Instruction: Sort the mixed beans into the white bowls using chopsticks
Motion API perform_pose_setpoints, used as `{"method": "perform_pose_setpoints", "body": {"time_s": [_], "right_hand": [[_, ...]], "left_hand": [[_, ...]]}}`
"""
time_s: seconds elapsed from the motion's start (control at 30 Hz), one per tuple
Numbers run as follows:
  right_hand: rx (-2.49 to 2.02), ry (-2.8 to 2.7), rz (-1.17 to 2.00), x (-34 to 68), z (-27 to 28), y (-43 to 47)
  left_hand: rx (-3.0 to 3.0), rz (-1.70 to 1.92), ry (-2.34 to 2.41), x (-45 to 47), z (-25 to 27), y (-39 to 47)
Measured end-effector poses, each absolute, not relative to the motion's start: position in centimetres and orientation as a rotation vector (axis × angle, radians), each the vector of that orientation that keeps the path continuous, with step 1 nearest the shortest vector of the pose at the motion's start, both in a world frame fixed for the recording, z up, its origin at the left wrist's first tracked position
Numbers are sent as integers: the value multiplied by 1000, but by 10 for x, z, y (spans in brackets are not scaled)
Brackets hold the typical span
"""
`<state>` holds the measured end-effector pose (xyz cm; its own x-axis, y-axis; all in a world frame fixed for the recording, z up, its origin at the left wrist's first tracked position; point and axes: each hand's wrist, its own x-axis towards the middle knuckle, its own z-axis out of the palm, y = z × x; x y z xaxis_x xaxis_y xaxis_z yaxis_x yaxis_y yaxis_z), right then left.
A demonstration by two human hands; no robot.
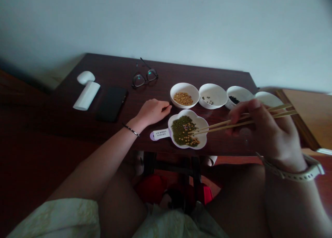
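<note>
- A pale wall (181,27) stands behind a dark wooden bench (178,72), at which the person sits.
- The right hand (276,134) is closed around a pair of chopsticks (220,128), which lie between thumb and fingers. Whether their tips pinch a bean is too small to tell.
- The white scalloped dish (203,123) lies to the left of the right hand, near the bench's front edge, its handle (161,133) pointing left. It holds green beans (177,127) with yellow beans (195,141) mixed in.
- The chopsticks' long axis runs leftward from the right hand and slightly toward the person, over the dish's right rim, with the tips at the yellow beans.
- The left hand (153,112) is the nearer to the dish, just beyond its handle. Its fingers are loosely curled with a gap at the thumb, and nothing shows in its grasp.
- Beyond the dish stand four bowls in a row: the first bowl (193,89) with more yellow beans, the second bowl (214,91) with a few dark pieces, the third bowl (240,92) with black beans (233,99), and the fourth bowl (268,97), partly hidden behind the right hand.
</note>
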<state>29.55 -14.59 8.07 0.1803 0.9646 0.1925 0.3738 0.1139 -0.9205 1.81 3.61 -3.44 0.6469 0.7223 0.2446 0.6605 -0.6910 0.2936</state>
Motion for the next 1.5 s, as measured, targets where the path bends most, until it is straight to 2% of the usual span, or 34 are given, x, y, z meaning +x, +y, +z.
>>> {"method": "perform_pose_setpoints", "body": {"time_s": [0.1, 0.43, 0.7, 0.93, 1.17, 1.33, 1.5], "right_hand": [[-1416, -1342, 581, 298, 75, -141], [-1311, -1681, 853, 299, 73, -139], [-1382, -1622, 598, 310, 71, -144], [-1245, -1776, 745, 316, 75, -147], [-1293, -1787, 674, 314, 66, -142], [-1221, -1800, 844, 311, 68, -144], [-1212, -1675, 751, 312, 64, -141]], "left_hand": [[2688, 517, 1143, 18, -35, 36], [2687, 483, 1159, 18, -33, 36], [2691, 505, 1160, 18, -34, 36], [2678, 484, 1169, 19, -34, 36], [2698, 495, 1157, 18, -36, 38], [2699, 493, 1154, 19, -35, 38], [2701, 484, 1172, 19, -36, 38]]}}
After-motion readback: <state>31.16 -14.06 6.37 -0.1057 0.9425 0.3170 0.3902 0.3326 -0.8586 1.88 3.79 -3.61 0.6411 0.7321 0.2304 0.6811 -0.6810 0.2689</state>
